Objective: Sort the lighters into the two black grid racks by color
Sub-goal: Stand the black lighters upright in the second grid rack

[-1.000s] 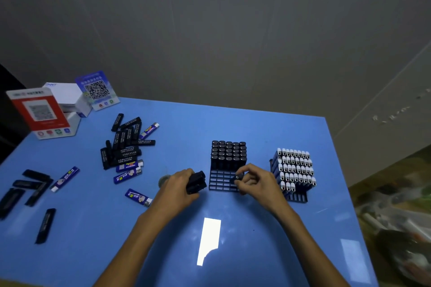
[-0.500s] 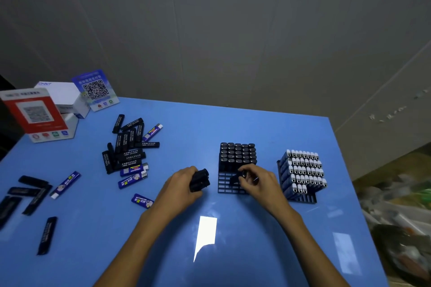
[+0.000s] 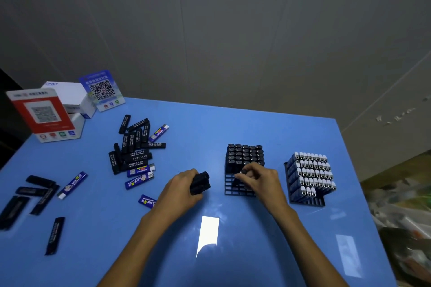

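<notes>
While the blue-lighter rack [image 3: 309,179] on the right looks nearly packed, with just a few open cells along its near edge, the black-lighter rack [image 3: 242,170] in the middle is only filled in its far rows and the near rows are bare grid. So roughly past halfway, going by what's loaded.

The person's right hand [image 3: 258,178] sits over the front of that middle rack, fingers curled and pinching one black lighter [image 3: 242,173] that's right at the edge of the filled rows, looks like it's going into a cell. The left hand [image 3: 183,187] rests on the blue table [image 3: 268,128] just left of the rack, fingers wrapped around a small bundle of black lighters [image 3: 200,184], ready to feed the next ones.

Plenty left though: a big loose pile [image 3: 135,149] further left, mostly black with a few blue ones mixed in, one blue lighter [image 3: 146,200] near the left wrist, and another scatter [image 3: 35,196] at the far left edge.
</notes>
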Demonstrator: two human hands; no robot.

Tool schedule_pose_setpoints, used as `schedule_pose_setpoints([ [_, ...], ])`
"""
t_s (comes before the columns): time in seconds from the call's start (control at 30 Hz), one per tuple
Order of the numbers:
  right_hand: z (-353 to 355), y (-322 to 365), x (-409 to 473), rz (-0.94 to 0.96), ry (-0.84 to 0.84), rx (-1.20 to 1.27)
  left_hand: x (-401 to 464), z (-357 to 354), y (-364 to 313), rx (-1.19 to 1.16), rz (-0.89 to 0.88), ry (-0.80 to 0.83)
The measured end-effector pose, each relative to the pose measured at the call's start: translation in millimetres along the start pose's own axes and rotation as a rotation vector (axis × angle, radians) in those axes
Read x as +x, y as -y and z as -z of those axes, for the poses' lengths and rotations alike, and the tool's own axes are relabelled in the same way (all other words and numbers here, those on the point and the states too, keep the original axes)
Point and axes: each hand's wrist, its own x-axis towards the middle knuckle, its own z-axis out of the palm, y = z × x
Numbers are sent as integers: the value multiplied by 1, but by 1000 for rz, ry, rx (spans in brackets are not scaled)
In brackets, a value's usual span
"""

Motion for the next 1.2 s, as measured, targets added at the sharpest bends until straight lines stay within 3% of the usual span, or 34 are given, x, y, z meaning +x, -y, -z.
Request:
schedule_pose_setpoints([
  [0.43, -10, -10, 6, 229, 30, -217, 2, 3, 7, -14, 2, 6],
  [0.9, -18, -9, 10, 182, 23, -303, 6, 4, 8, -29, -21, 11],
  [1.2, -18, -9, 12, 299, -46, -369, 7, 4, 4, -30, -16, 32],
])
